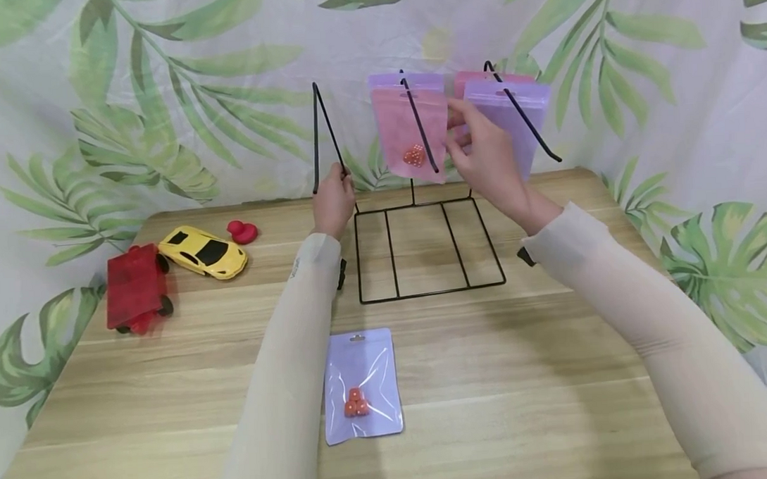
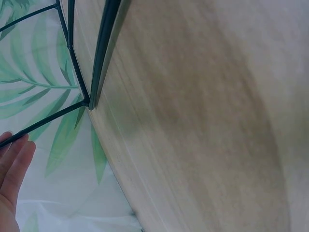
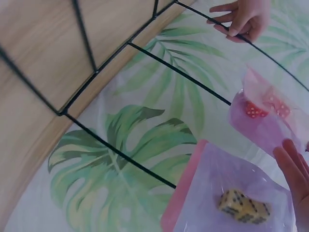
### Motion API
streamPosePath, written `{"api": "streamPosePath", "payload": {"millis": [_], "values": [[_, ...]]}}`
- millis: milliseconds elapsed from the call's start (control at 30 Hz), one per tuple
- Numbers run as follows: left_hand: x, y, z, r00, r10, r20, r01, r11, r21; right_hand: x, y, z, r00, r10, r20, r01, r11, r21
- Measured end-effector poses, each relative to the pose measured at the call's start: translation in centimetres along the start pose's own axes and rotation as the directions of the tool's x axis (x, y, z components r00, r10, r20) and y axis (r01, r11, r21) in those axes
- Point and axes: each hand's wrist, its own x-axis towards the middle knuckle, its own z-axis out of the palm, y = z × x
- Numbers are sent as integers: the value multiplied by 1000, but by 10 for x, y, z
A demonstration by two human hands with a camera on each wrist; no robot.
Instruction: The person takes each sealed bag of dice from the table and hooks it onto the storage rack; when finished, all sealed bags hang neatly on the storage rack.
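Note:
A black wire display rack [image 1: 433, 295] with three hooks stands on the table. My left hand [image 1: 334, 202] pinches its left upright wire, below the bare left hook. On the middle hook hang a pink zip pouch [image 1: 395, 123] with red dice and a purple pouch [image 1: 409, 78] behind it. My right hand [image 1: 491, 155] has its thumb and fingers at the pink pouch's right edge, pinching it. From the right hook hangs another purple pouch [image 1: 534, 114], its yellow dice [image 3: 244, 207] showing in the right wrist view, with a pink pouch [image 3: 186, 193] behind it.
A purple pouch [image 1: 369, 360] with orange dice lies flat on the table [image 1: 503, 404] in front of the rack. To the left are a yellow toy car [image 1: 203, 253], a red toy vehicle [image 1: 136, 287] and a small red toy [image 1: 242, 232]. Leaf-patterned cloth [image 1: 227, 118] hangs behind.

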Motion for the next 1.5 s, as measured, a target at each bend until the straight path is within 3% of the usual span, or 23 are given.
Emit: {"api": "streamPosePath", "payload": {"millis": [233, 300, 367, 433, 500, 633, 733, 800, 867, 967, 1067, 1233, 1367, 1500], "values": [[1, -1, -1, 1000, 11, -21, -11, 1000, 17, -45, 2, -22, 992, 67, 110, -62, 997, -42], [2, -1, -1, 1000, 9, -20, -8, 1000, 15, -57, -2, -25, 977, 131, 166, -119, 990, -82], [2, -1, -2, 1000, 3, -16, -3, 1000, 11, -67, -7, -26, 948, 206, 240, -179, 975, -132], [1, -1, -2, 1000, -4, -12, 4, 1000, 11, -76, -16, -23, 893, 286, 347, -235, 955, -181], [1, -1, -2, 1000, -12, -5, 12, 1000, 12, -83, -26, -18, 820, 320, 474, -237, 944, -229], [1, 0, -3, 1000, -17, 10, 17, 1000, 7, -100, -50, 3, 640, 251, 726, -111, 965, -236], [1, 0, -4, 1000, -9, 3, 9, 1000, 10, -114, -69, 25, 524, 173, 834, 1, 979, -203], [1, 0, -5, 1000, -5, -7, 5, 1000, 16, -120, -81, 41, 469, 151, 870, 50, 979, -197], [1, 0, -6, 1000, -6, -9, 7, 1000, 20, -126, -90, 57, 430, 139, 892, 106, 974, -202], [1, 0, -7, 1000, -14, -3, 14, 1000, 15, -131, -99, 77, 397, 154, 905, 173, 956, -238], [0, 0, -8, 1000, -16, 5, 16, 1000, 4, -134, -104, 93, 386, 191, 903, 220, 931, -291], [-2, 1, -9, 1000, -14, 5, 14, 1000, 3, -138, -107, 109, 385, 242, 890, 237, 906, -350], [-2, 1, -9, 1000, -15, 2, 15, 1000, 5, -138, -106, 114, 384, 249, 889, 225, 909, -352], [-1, 4, -7, 1000, -27, 15, 27, 1000, 9, -139, -100, 109, 408, 217, 887, 197, 927, -318]]}}
